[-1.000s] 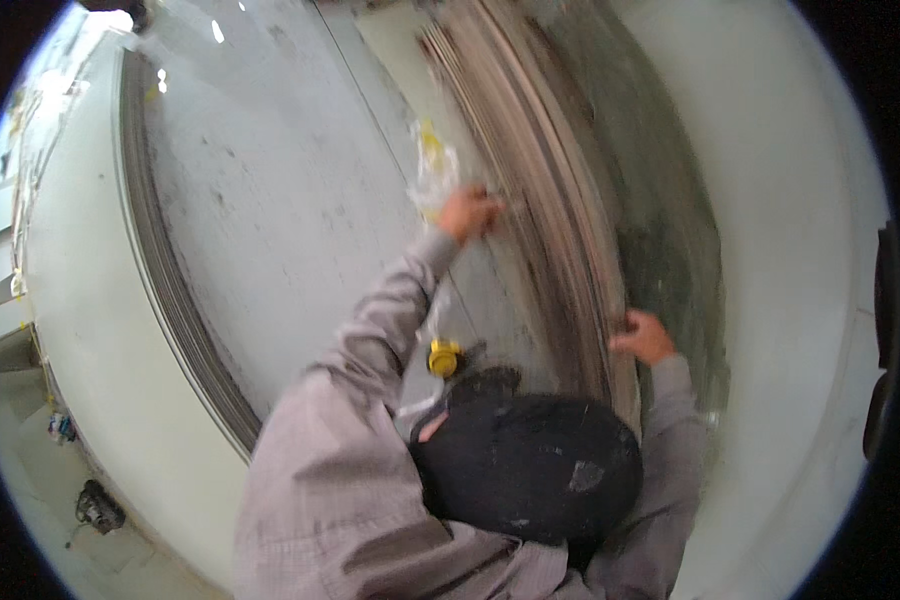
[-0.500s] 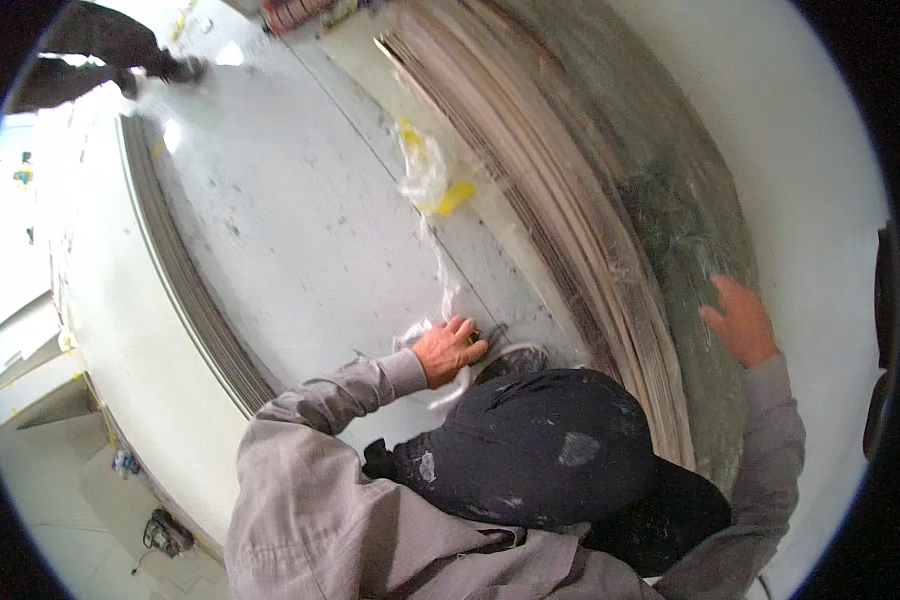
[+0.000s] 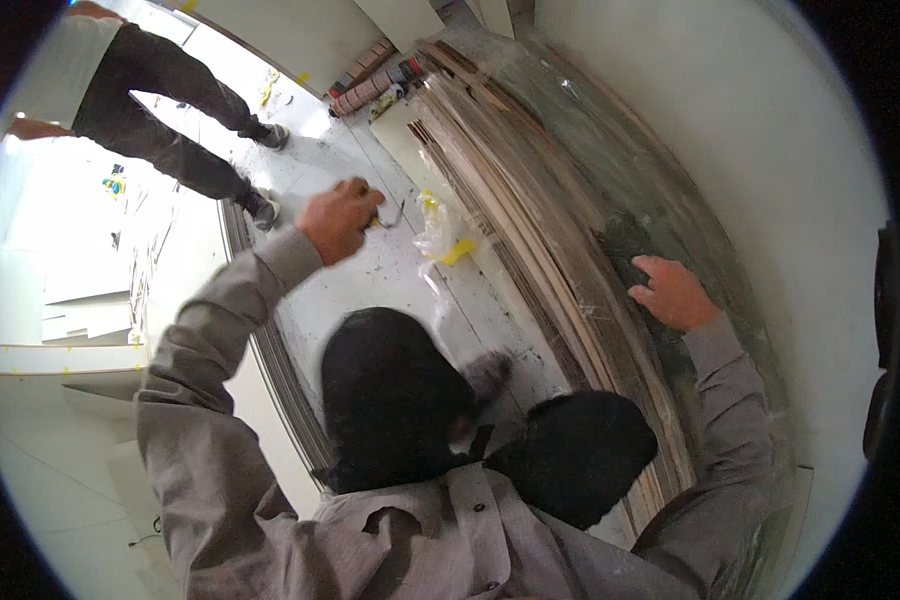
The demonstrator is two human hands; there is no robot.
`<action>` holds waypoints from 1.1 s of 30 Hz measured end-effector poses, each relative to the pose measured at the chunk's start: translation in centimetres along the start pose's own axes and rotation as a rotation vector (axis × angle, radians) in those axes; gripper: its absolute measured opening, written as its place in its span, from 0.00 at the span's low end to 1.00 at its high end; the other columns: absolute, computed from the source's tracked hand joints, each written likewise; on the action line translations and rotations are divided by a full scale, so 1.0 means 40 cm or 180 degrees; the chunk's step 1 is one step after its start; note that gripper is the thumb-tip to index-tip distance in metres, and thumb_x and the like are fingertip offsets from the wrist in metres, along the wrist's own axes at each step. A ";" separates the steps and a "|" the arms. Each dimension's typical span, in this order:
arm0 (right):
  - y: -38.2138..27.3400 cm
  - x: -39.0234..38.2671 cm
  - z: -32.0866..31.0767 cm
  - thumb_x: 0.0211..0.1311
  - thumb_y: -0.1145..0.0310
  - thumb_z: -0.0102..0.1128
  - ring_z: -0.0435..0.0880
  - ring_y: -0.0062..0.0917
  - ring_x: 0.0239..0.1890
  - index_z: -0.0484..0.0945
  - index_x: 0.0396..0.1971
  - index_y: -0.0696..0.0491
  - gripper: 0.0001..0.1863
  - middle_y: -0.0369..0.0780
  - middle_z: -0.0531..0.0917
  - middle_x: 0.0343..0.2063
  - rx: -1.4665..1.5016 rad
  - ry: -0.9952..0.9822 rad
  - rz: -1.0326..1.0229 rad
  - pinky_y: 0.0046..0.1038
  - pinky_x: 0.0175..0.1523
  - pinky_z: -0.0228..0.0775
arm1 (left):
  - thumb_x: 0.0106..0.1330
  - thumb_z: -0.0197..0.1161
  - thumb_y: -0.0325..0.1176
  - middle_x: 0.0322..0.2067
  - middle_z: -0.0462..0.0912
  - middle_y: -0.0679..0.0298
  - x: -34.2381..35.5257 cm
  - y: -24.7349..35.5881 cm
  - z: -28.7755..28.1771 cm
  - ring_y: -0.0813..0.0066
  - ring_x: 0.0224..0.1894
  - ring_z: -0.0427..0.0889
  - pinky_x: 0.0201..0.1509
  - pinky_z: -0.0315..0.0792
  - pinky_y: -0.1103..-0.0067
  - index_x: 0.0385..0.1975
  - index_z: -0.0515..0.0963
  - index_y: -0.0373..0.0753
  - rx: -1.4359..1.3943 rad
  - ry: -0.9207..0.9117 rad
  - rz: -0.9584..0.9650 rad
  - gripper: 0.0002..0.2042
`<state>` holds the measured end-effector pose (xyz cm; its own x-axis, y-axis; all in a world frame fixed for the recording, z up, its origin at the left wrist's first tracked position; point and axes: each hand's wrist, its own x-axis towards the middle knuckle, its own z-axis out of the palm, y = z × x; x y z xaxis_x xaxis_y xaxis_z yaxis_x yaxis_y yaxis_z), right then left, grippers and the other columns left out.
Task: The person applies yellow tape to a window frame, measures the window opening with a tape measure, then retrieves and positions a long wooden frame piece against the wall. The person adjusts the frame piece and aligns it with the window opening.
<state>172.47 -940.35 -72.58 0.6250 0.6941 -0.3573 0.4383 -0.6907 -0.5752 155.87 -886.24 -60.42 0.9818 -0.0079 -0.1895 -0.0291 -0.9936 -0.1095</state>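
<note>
My left hand [image 3: 340,222] is raised above the floor, its fingers closed around a small dark and yellow object [image 3: 374,221] that is mostly hidden; a thin curved piece shows beside it. Over the top of a long stack of boards [image 3: 530,225] is my right hand [image 3: 675,294], thumb and fingers apart, holding nothing. Cloudy plastic wrapping [image 3: 625,185] covers that top; whether my right fingers touch it I cannot tell. Crumpled clear plastic with yellow strips [image 3: 444,235] lies on the floor between my hands, against the stack's near side.
My dark-clad knees [image 3: 385,385] are bent below my hands. Another stack of panels [image 3: 270,335] runs along the left. A co-worker in dark trousers [image 3: 165,120] stands at the upper left. Rolls of material [image 3: 378,88] lie at the far end; a pale wall [image 3: 760,200] borders the right.
My left hand has lifted off the white strip on the floor and moved up and left with the small object. My right hand stays over the wrapped stack. The view has shifted, showing more of the co-worker.
</note>
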 end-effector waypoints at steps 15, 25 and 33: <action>-0.104 0.295 -0.281 0.60 0.60 0.71 0.86 0.47 0.57 0.80 0.61 0.62 0.32 0.56 0.86 0.55 -0.0235 -0.0329 0.0029 0.42 0.62 0.77 | 0.65 0.63 0.24 0.52 0.81 0.50 0.371 -0.395 0.101 0.48 0.56 0.85 0.56 0.80 0.56 0.58 0.78 0.47 0.0689 -0.0695 -0.0312 0.21; -0.345 0.744 -0.483 0.63 0.59 0.71 0.88 0.41 0.47 0.78 0.64 0.62 0.33 0.55 0.87 0.48 -0.0133 0.0005 0.0243 0.38 0.55 0.79 | 0.68 0.62 0.25 0.61 0.77 0.56 0.513 -0.692 0.452 0.55 0.67 0.76 0.66 0.75 0.59 0.60 0.79 0.45 0.0425 -0.0508 0.0205 0.20; -0.475 0.796 -0.407 0.68 0.60 0.68 0.88 0.49 0.52 0.78 0.65 0.58 0.29 0.53 0.85 0.59 -0.0320 -0.0465 0.0578 0.44 0.57 0.80 | 0.71 0.74 0.39 0.67 0.78 0.49 0.695 -0.477 0.477 0.59 0.69 0.79 0.69 0.79 0.67 0.72 0.71 0.32 -0.4073 -0.0130 -0.0510 0.33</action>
<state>194.56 -908.43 -61.03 0.6025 0.5737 -0.5549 0.3940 -0.8184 -0.4183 180.14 -865.35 -82.23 0.9506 0.1016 -0.2933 0.3094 -0.3843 0.8698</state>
